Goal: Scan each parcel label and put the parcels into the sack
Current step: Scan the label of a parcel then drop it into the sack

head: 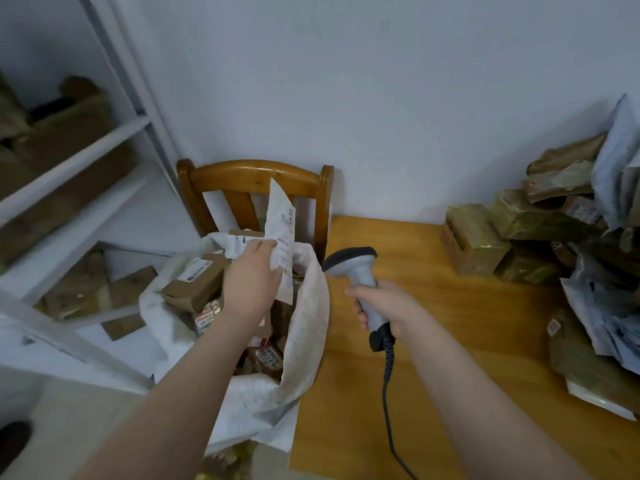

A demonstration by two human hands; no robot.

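1. The orange-brown wooden surface [467, 358] fills the right side; a pile of brown taped parcels [519, 233] lies at its far right.
2. The open white woven sack [308, 323] stands just left of the surface, in front of a brown wooden chair [256, 173], with brown cardboard boxes [197, 282] inside.
3. The flat white parcel with printed label [282, 220] is upright over the sack mouth; the left hand [254, 278] pinches it, fingers pressed together.
4. The grey handheld scanner [360, 268] hangs over the surface's left edge; the right hand [384, 306] has its fingers curled round the handle.
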